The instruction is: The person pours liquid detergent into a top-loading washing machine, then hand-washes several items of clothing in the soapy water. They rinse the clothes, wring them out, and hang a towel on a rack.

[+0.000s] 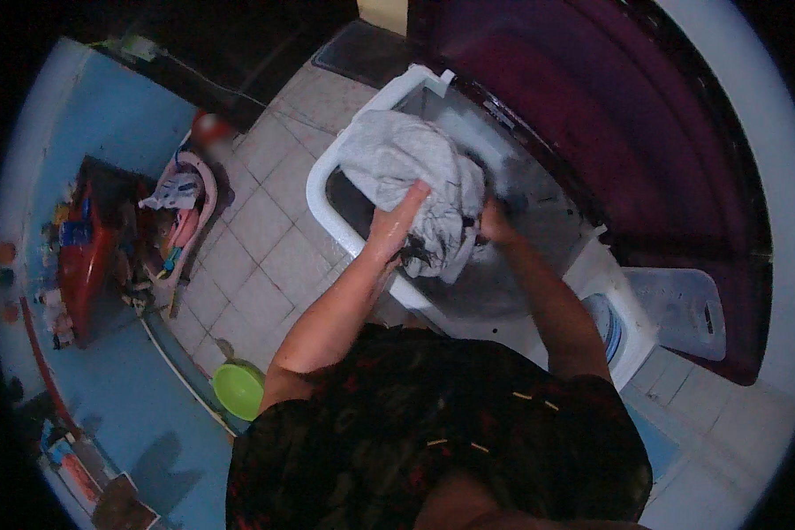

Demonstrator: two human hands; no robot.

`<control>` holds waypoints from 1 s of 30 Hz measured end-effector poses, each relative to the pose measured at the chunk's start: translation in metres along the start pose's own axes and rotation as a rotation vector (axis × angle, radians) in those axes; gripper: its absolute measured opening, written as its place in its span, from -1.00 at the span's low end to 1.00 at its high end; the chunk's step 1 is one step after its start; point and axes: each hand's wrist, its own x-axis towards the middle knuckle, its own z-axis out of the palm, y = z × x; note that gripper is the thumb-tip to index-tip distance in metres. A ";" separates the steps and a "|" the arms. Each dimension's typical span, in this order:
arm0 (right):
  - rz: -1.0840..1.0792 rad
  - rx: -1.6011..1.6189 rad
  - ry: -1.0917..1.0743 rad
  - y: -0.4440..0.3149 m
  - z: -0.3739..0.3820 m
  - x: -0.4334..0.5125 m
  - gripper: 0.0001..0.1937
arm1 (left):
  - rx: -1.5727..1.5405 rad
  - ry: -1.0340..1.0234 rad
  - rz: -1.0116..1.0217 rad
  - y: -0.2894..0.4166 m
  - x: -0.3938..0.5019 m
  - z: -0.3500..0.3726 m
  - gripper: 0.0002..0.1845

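Note:
A bundled, wet-looking light grey cloth [414, 159] is held up over the open tub of a white washing machine [321, 192]. My left hand [397, 222] grips its near left side, thumb on top and fingers underneath. At the right side of the bundle, my right hand [493, 222] presses against the cloth; its fingers are partly hidden in shadow and behind the fabric. Dark patches show on the lower part of the bundle. Beneath it the inside of the tub is dim, and its contents cannot be made out.
A smaller round opening with a blue rim [613, 331] lies at the machine's right end, beside a translucent plastic lid [676, 308]. A dark red panel [603, 119] stands behind. On the left are a green basin [238, 391], a pink basin [209, 179] with items and a red shelf [93, 252].

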 end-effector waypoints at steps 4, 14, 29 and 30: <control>0.165 -0.249 -0.251 0.065 0.076 -0.031 -0.65 | -0.017 0.022 -0.076 0.002 -0.006 0.004 -0.26; 0.217 -0.447 -0.479 0.058 0.086 -0.030 -0.66 | -0.256 0.013 0.084 0.042 -0.041 -0.005 -0.35; 0.242 -0.478 -0.447 0.026 0.071 -0.053 -0.64 | -0.413 0.009 0.228 0.080 -0.018 -0.058 -0.41; 0.281 -0.444 -0.410 0.017 0.062 -0.054 -0.65 | -0.421 0.019 0.227 0.078 -0.015 -0.060 -0.41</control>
